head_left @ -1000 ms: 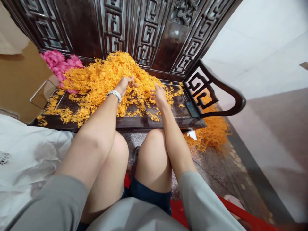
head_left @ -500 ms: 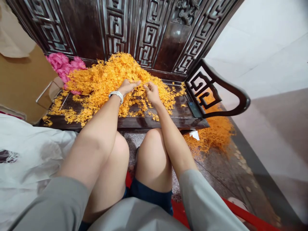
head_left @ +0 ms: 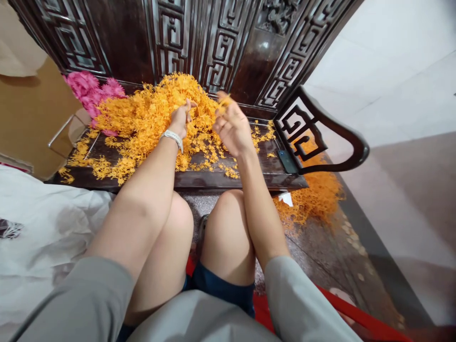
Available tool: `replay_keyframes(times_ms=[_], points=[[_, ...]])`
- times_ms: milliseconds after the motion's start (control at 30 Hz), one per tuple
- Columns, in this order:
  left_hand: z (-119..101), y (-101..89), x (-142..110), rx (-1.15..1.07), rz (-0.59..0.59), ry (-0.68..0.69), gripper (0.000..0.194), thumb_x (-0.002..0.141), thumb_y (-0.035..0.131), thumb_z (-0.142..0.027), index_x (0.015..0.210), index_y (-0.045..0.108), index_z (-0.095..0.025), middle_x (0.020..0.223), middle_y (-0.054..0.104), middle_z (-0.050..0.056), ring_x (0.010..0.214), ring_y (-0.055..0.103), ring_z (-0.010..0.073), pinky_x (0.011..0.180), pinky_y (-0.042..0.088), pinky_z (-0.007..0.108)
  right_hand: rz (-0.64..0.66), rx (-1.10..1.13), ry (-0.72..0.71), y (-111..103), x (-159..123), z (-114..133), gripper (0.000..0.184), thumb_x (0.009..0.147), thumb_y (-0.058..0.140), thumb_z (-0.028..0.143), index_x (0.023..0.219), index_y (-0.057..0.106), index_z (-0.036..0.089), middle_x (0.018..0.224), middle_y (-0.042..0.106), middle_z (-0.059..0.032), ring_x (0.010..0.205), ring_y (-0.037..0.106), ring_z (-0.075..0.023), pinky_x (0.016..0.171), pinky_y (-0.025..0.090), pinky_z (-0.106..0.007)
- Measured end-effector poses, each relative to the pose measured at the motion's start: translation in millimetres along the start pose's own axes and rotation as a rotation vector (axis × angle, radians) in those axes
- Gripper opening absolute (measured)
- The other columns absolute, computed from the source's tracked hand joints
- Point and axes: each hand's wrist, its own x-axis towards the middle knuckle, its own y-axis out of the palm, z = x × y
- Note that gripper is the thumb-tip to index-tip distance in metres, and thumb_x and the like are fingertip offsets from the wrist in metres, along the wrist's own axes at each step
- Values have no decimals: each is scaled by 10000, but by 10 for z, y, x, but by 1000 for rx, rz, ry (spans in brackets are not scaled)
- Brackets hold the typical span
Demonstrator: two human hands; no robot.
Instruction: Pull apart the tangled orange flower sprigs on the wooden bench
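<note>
The heap (head_left: 142, 116) of yellow flowers lies on the bench (head_left: 213, 180), spilling to its near edge at left; the carved back (head_left: 123, 40) closes the far side. The left hand (head_left: 182, 119) is at the heap, fingers narrow; I cannot tell whether they grip anything. The right hand (head_left: 235, 127), blurred, pinches a flower (head_left: 225, 101); a gap parts the hands. Bare wood runs right to the phone (head_left: 287, 162) and armrest (head_left: 359, 148). Knees (head_left: 228, 211) bound the near side.
</note>
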Motion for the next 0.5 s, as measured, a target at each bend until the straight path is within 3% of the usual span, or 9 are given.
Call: replay_keyframes(times_ms=[100, 200, 267, 367, 500], points=[[-38, 72, -106, 59, 24, 44, 466, 906, 784, -721, 796, 768, -268, 462, 324, -30, 550, 443, 181, 688, 480, 363, -381, 50, 182, -305, 101, -194, 777, 1040, 459, 832, 1506, 592, 224, 1356, 692, -176, 1152, 713, -270, 888, 664, -434], [-59, 101, -179, 127, 105, 46, 404, 933, 787, -572, 697, 747, -247, 461, 317, -25, 533, 377, 163, 692, 472, 348, -543, 9, 398, -452, 125, -400, 933, 1003, 422, 898, 1601, 520, 189, 1508, 627, -239, 1212, 705, -318, 876, 668, -460], [-67, 80, -209, 157, 152, 40, 384, 936, 787, -513, 672, 737, -239, 466, 301, -29, 522, 338, 151, 679, 460, 335, -521, -55, 437, -443, 104, -484, 949, 989, 417, 924, 1585, 543, 197, 1494, 641, -224, 1163, 713, -298, 834, 662, -417], [-74, 34, -227, 190, 185, 34, 350, 920, 804, -505, 699, 747, -240, 470, 298, -30, 527, 349, 155, 655, 453, 326, -363, -169, 382, -363, 77, -542, 867, 960, 508, 931, 1453, 636, 229, 1256, 729, -140, 955, 712, -218, 715, 614, -317], [-52, 9, -196, 208, 153, 21, 349, 878, 830, -552, 725, 742, -251, 468, 320, -27, 538, 359, 170, 620, 437, 330, -150, -318, 261, -308, 107, -610, 626, 956, 667, 841, 996, 664, 216, 806, 651, -25, 637, 536, -123, 548, 430, -244]])
